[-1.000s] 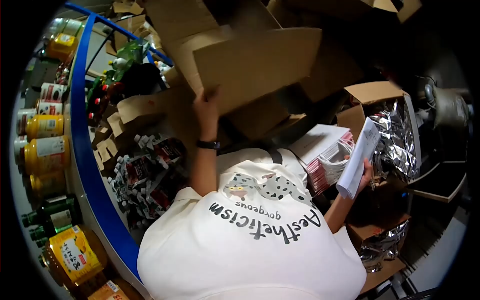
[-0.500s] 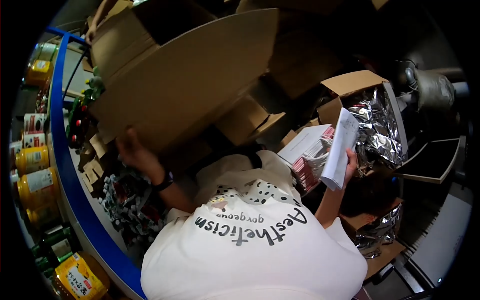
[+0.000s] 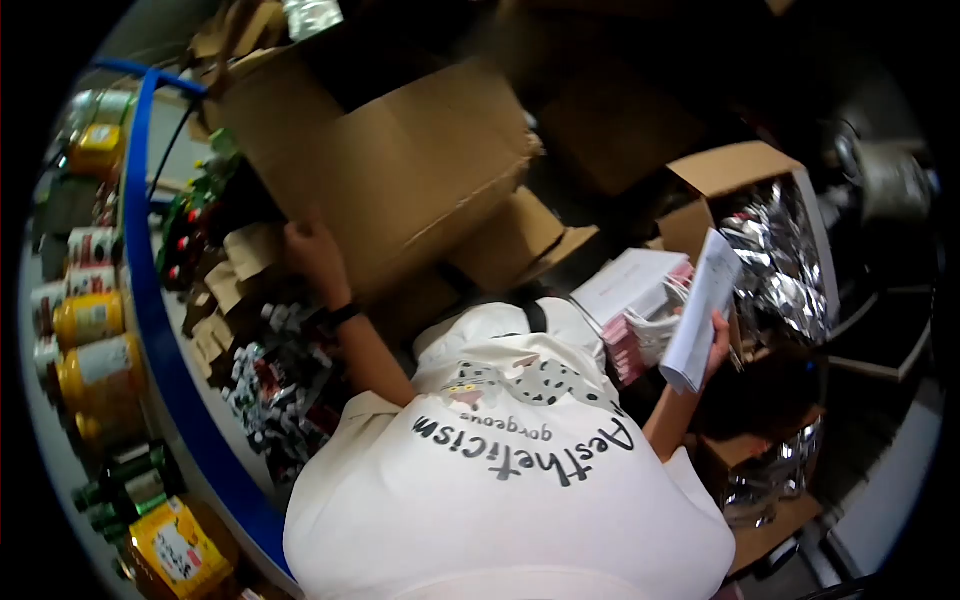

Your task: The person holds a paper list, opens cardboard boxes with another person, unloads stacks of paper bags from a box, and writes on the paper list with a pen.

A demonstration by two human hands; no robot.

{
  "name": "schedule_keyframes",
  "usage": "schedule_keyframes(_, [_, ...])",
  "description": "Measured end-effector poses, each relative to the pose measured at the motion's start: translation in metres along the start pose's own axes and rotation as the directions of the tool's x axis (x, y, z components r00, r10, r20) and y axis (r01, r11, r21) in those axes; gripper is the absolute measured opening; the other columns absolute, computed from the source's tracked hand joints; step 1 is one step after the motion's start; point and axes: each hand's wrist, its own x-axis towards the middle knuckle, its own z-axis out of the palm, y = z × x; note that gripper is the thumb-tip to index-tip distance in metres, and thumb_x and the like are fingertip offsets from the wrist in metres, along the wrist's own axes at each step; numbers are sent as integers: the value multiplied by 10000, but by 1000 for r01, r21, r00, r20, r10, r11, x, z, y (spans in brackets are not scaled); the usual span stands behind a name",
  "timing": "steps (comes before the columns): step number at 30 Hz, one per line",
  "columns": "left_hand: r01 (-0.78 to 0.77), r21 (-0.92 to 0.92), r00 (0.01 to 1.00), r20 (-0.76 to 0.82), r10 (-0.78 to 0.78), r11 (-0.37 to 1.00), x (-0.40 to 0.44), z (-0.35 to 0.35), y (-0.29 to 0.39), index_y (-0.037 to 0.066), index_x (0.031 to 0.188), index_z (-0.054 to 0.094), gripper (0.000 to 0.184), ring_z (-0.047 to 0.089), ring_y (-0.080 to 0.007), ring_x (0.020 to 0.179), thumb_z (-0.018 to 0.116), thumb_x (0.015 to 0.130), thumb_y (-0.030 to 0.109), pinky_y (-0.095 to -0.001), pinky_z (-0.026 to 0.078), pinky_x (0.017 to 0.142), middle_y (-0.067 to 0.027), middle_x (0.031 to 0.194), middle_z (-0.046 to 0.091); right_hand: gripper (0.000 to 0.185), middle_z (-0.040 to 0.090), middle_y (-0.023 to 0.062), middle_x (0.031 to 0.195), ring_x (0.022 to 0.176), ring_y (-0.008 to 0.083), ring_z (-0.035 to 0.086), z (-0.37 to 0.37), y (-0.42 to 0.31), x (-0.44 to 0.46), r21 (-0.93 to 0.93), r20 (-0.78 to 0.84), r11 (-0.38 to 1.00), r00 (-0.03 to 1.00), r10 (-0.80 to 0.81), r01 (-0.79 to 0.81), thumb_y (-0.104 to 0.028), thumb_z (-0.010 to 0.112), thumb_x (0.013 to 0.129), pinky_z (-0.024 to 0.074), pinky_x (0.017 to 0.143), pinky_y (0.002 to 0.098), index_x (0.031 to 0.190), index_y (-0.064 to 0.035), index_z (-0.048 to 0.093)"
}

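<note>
My left hand (image 3: 315, 258) is at the near left edge of a large brown cardboard box (image 3: 420, 150), its fingers closed on the cardboard; blur and shadow hide part of the fingers. Folded white paper sheets (image 3: 702, 310) with faint print are held in my right hand (image 3: 718, 345). Right beside these papers, white-and-pink paper bags with white cord handles (image 3: 655, 310) stand packed together. A smaller open cardboard box (image 3: 515, 235) lies beyond my lap, under the large box's near side.
Shiny silver packages (image 3: 780, 260) fill an open carton on the right. Along the left runs a blue rail (image 3: 165, 330), with yellow-labelled jars (image 3: 100, 375) outside it and small bottles (image 3: 270, 400) inside. Another person's arm (image 3: 228, 45) reaches the large box's far left.
My left hand has gone from spread fingers beside the large box to closing on its edge. The box's near side has shifted and looks smaller. My right hand still holds the papers.
</note>
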Motion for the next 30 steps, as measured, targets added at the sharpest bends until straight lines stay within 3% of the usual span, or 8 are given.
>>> schedule_keyframes(1, [-4, 7, 1000, -12, 4, 1000, 4, 4, -9, -25, 906, 571, 476, 587, -278, 775, 560, 826, 444, -363, 447, 709, -154, 852, 619, 530, 543, 119, 898, 811, 199, 560, 4, -3, -5, 35, 3, 995, 996, 89, -89, -262, 563, 764, 480, 709, 289, 1184, 20, 402])
schedule_keyframes(4, [50, 165, 997, 45, -58, 985, 4, -1, 9, -37, 960, 543, 492, 594, -352, 788, 553, 826, 437, -389, 459, 690, -202, 844, 613, 544, 533, 120, 958, 842, 217, 556, 0, 3, 7, 4, 74, 995, 992, 104, -104, -280, 544, 772, 475, 734, 293, 1196, 26, 393])
schedule_keyframes(7, [118, 124, 989, 74, -127, 985, 1, -13, 37, -37, 872, 552, 417, 586, -397, 830, 570, 821, 377, -434, 466, 664, -254, 820, 605, 557, 520, 131, 994, 857, 231, 554, -4, 5, 16, -21, 75, 992, 989, 126, -124, -277, 526, 776, 466, 769, 297, 1210, 36, 370])
schedule_keyframes(17, [67, 204, 997, -49, -58, 977, 16, 12, 12, 24, 883, 527, 373, 590, -392, 798, 643, 751, 354, -452, 462, 665, -230, 806, 611, 626, 543, 206, 960, 768, 275, 583, 24, -7, 16, -61, 73, 997, 996, 52, -47, -297, 524, 749, 506, 691, 319, 1218, 71, 332])
schedule_keyframes(22, [61, 227, 998, 12, -66, 972, 17, 12, 19, 48, 1014, 469, 411, 590, -380, 831, 630, 773, 339, -439, 453, 697, -216, 877, 615, 669, 548, 209, 962, 766, 283, 605, 53, -9, 2, -48, 75, 999, 997, -8, 12, -287, 536, 743, 535, 592, 306, 1272, 26, 273])
schedule_keyframes(23, [37, 218, 999, 12, -40, 975, 17, 12, 20, 61, 1047, 443, 419, 589, -383, 833, 630, 777, 321, -440, 452, 693, -218, 880, 615, 648, 555, 195, 954, 743, 283, 609, 52, -8, 4, 22, 99, 1000, 995, 13, -15, -275, 547, 740, 537, 567, 308, 1259, 21, 297])
schedule_keyframes(25, [-35, 261, 999, 11, 34, 965, 17, 15, 21, 114, 1093, 386, 443, 580, -417, 810, 630, 770, 294, -472, 453, 666, -233, 852, 612, 511, 560, 164, 927, 711, 256, 588, 60, -8, -1, 11, 133, 1000, 991, -7, 5, -286, 513, 778, 501, 650, 324, 1129, 68, 401])
schedule_keyframes(30, [-100, 195, 995, 46, 93, 976, 13, 13, 22, 146, 1136, 384, 429, 582, -411, 818, 606, 792, 271, -468, 451, 667, -225, 874, 612, 464, 566, 163, 884, 690, 232, 594, 57, -5, 2, 110, 155, 994, 988, -3, -14, -251, 522, 783, 516, 628, 320, 1106, 63, 413])
